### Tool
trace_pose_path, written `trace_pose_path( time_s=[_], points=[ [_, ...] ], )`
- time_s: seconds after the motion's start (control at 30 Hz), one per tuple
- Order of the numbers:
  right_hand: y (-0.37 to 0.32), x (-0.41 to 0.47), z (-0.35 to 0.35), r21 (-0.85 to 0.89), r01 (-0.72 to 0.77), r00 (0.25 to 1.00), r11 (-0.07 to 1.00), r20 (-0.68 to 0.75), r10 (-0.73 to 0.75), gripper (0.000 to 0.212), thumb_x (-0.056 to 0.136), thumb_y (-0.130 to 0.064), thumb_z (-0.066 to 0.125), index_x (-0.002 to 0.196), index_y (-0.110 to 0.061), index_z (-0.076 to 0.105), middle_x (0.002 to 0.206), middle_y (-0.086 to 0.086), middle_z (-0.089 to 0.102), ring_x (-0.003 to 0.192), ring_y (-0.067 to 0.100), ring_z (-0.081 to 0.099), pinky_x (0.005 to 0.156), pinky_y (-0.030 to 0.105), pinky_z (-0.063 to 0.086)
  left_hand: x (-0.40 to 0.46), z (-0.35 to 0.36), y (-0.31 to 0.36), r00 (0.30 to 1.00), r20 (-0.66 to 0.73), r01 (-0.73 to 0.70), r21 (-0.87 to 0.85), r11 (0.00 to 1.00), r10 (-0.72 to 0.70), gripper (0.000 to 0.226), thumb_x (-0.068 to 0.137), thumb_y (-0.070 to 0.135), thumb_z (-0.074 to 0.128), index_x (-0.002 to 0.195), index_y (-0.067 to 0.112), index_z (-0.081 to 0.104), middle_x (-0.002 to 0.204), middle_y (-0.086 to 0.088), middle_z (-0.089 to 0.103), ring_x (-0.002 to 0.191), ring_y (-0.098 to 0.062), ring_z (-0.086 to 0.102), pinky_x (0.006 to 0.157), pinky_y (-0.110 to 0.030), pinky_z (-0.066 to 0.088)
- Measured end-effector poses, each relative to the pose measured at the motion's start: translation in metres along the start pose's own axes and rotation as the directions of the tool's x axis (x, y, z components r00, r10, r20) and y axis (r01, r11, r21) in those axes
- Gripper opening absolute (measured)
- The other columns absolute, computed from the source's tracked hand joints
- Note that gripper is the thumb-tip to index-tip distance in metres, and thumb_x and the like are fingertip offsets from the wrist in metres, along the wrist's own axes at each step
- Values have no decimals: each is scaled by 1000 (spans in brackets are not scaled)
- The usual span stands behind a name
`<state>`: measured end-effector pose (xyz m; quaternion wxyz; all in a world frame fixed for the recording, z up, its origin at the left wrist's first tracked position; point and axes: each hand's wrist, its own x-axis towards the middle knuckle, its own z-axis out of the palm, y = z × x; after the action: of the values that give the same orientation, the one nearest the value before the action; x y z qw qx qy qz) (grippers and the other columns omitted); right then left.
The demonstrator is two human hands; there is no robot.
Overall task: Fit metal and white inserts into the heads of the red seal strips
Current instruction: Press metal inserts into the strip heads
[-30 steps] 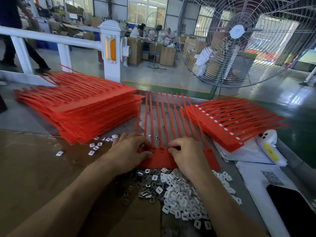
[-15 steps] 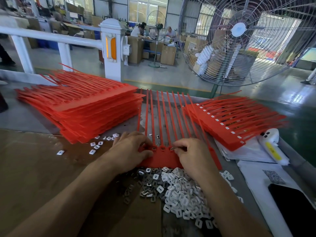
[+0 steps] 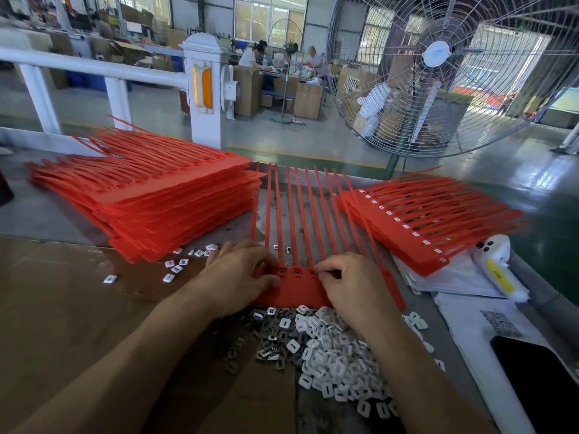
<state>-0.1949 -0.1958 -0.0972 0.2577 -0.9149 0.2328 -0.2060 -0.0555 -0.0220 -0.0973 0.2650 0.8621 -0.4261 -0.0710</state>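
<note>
The left hand [image 3: 238, 277] is pressing the flat red plastic seal-strip sheet [image 3: 297, 292] steady on the bench — the right hand [image 3: 351, 283], fingers curled, is pinching at a head, likely seating an insert.

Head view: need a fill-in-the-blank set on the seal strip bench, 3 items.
1. Both hands rest on the head of the seal strip sheet, whose colour is ____.
2. The tall stack of sheets lies on the person's ____ side.
3. The loose pile nearest the person holds metal inserts and ____ inserts.

Missing words: red; left; white
</note>
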Motion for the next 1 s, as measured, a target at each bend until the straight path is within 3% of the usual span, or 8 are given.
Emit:
trace_pose_path(
  time_s=[0.07, 0.17, 0.33, 0.6, 0.77, 1.0],
  points=[
    [-2, -1, -2, 24, 23, 1000, 999, 0, -23, 14, 96, -23, 70, 103, -29, 80, 90, -26, 63, 78, -18, 58, 67, -1, 39, 0, 0, 0, 1000, -5, 1, -2, 1000, -1, 33, 92, 54, 63, 123, 44, 60, 140, 19, 46, 134, -10, 31, 117, -45, 22],
    [-7, -4, -5, 90, 112, 987, 990, 108, -122, 9, 93, -30, 74, 98, -36, 79, 96, -25, 67, 93, -11, 60, 78, 9, 41, 0, 1, 0, 1000, -7, -5, 2, 1000, 5, 33, 92, 54, 63, 124, 44, 59, 139, 18, 47, 133, -11, 32, 116, -45, 23],
    [-21, -11, -6, 179, 179, 913, 967, 336, -231, 4, 89, -34, 79, 93, -35, 78, 94, -20, 66, 89, -1, 65, 81, 27, 54, -1, 2, 0, 1000, -22, -12, 16, 1000, 13, 32, 92, 52, 64, 122, 43, 60, 136, 17, 50, 132, -13, 34, 115, -44, 26],
    [-35, -17, 2, 143, 268, 864, 953, 402, -303, 12, 87, -36, 80, 98, -31, 78, 101, -15, 63, 94, 3, 61, 88, 35, 52, -1, 1, 2, 1000, -20, -2, 22, 1000, 2, 30, 94, 49, 62, 123, 42, 61, 136, 16, 50, 133, -14, 34, 116, -47, 26],
    [-34, -17, 2, 149, 258, 873, 955, 388, -296, 6, 90, -32, 78, 96, -31, 77, 99, -16, 62, 91, 2, 60, 85, 33, 53, -2, 1, 3, 1000, -26, -5, 26, 1000, 5, 29, 94, 47, 63, 122, 42, 61, 135, 16, 51, 133, -14, 34, 116, -46, 26],
    [-28, -17, 6, 192, 232, 901, 954, 326, -285, 4, 93, -34, 73, 90, -33, 71, 93, -21, 60, 84, -1, 61, 70, 17, 47, -1, 0, 4, 1000, -18, -6, 31, 999, 6, 28, 95, 45, 62, 123, 40, 61, 135, 15, 51, 133, -15, 34, 115, -45, 26]
  ],
)
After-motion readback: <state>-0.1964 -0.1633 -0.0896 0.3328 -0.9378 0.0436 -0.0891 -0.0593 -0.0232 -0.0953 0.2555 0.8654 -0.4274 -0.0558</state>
